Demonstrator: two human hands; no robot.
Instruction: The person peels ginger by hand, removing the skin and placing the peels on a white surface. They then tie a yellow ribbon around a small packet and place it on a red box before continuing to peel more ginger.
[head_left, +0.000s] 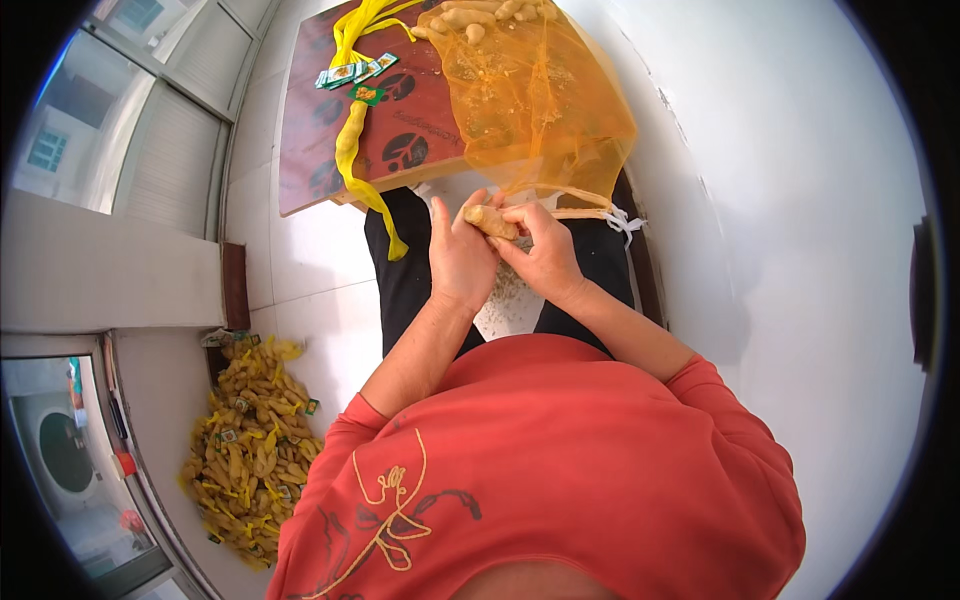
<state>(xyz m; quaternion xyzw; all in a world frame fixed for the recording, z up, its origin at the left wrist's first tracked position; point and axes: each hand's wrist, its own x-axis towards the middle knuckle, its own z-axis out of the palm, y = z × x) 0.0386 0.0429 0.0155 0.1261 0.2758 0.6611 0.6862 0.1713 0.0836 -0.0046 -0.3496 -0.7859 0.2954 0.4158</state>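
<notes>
Above my lap, a knobbly tan piece of ginger root point(490, 222) is held between both hands. My right hand point(545, 258) pinches it between thumb and fingers. My left hand point(462, 260) supports it from the other side, palm turned up and thumb raised, its fingers partly hidden behind the root. Just beyond, a large orange mesh bag point(540, 100) drapes over the table edge, with more ginger pieces point(475, 18) at its far end. A yellow net sleeve point(348, 150) with a green label point(367, 95) lies left of the bag, its tail hanging off the table.
The reddish-brown table point(300, 150) carries a bunch of yellow net sleeves point(350, 32) with several labels point(345, 73). White ties point(622, 222) hang at the bag's mouth. On the floor at left lies a big pile of netted ginger point(255, 440). A white wall point(790, 200) stands close on the right.
</notes>
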